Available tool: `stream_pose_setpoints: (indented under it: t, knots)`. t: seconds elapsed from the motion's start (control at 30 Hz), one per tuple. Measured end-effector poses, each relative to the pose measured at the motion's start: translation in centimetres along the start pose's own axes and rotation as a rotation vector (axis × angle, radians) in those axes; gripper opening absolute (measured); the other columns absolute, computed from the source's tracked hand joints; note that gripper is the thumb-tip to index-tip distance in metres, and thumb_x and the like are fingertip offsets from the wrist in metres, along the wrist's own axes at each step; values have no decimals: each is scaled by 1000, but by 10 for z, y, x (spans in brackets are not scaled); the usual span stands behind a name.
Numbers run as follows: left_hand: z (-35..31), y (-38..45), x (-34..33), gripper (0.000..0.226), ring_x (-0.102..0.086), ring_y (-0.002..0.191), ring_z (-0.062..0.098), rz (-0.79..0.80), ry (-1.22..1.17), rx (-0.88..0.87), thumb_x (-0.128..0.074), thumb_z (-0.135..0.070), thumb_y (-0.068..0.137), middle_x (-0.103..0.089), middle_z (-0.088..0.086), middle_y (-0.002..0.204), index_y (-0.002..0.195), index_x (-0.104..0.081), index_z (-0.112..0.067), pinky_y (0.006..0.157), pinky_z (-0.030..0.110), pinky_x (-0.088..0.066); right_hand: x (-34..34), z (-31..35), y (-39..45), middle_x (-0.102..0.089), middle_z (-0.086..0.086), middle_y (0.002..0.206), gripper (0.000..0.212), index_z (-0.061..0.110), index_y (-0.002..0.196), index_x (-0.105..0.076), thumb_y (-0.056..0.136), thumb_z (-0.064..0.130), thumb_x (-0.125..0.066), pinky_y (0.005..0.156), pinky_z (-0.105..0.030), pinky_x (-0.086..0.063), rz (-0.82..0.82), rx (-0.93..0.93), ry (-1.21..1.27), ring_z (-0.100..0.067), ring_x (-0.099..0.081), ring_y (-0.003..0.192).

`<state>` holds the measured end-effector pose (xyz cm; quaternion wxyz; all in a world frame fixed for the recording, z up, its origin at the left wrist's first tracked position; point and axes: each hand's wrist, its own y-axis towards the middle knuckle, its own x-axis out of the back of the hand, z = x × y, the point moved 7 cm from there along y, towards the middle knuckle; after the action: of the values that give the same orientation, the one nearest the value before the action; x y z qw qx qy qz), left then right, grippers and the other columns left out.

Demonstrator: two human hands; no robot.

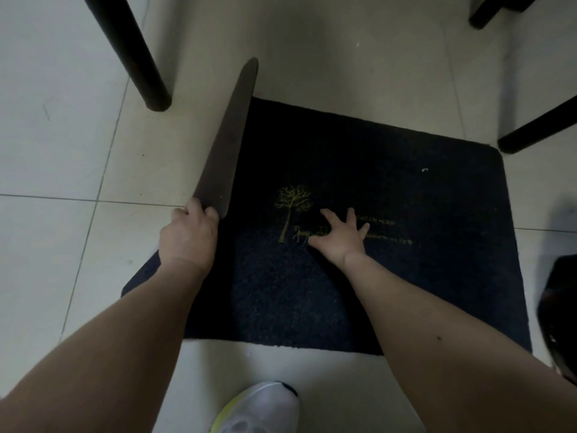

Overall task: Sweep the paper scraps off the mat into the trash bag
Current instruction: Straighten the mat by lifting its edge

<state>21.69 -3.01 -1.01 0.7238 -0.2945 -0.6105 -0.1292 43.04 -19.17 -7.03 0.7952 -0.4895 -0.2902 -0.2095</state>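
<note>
A dark blue mat (406, 260) with a yellow tree print lies on the tiled floor. My left hand (190, 235) grips its left edge and holds that side lifted, so the brown underside (228, 142) stands up. My right hand (340, 234) rests on the mat's middle beside the tree, fingers spread, holding nothing. One tiny white paper scrap (424, 170) lies on the mat toward its far right. A black trash bag (562, 310) shows at the right edge of the view, partly cut off.
A black furniture leg (137, 57) stands just beyond the mat's far left corner. Two more dark legs (537, 126) are at the far right. My white shoe (262, 407) is on the tiles in front of the mat's near edge.
</note>
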Motion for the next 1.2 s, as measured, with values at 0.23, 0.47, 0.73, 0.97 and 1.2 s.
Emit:
stream_pose_setpoints:
  t: [0.23,0.47,0.73,0.97,1.2]
  knots:
    - [-3,18,13,19,-53,98,42,-30,-109,112,-39,0,93,-45,22,112,111,-45,-1,60,42,-35,21,22,32,4,5,160,69,46,143,-30,83,41,-63,113,-63,-15,2,102,-95,-30,11,146]
    - [13,36,17,24,-54,99,45,-125,-291,228,-40,5,90,-47,25,114,113,-44,1,69,47,-40,27,15,35,7,2,160,69,49,144,-24,87,34,-60,114,-62,-15,-28,7,-89,-35,12,145]
    - [35,47,10,43,-47,115,41,-110,-304,469,-51,-9,92,-39,24,129,130,-33,3,87,49,-45,31,11,36,8,0,160,70,49,144,-21,88,34,-59,115,-61,-14,-42,-8,-112,-38,12,145]
    - [13,38,11,64,-29,129,37,12,173,291,-47,-19,91,-13,23,150,148,-19,-25,105,49,-30,31,12,35,9,-2,160,71,49,145,-19,88,34,-60,116,-58,-13,-36,-1,-156,-39,11,145]
    - [-16,31,-19,69,7,146,40,335,188,52,-43,-31,95,14,12,159,151,-3,-34,114,63,-10,32,12,33,11,0,160,72,50,145,-18,89,31,-59,115,-59,-16,-16,-1,-145,-39,13,144]
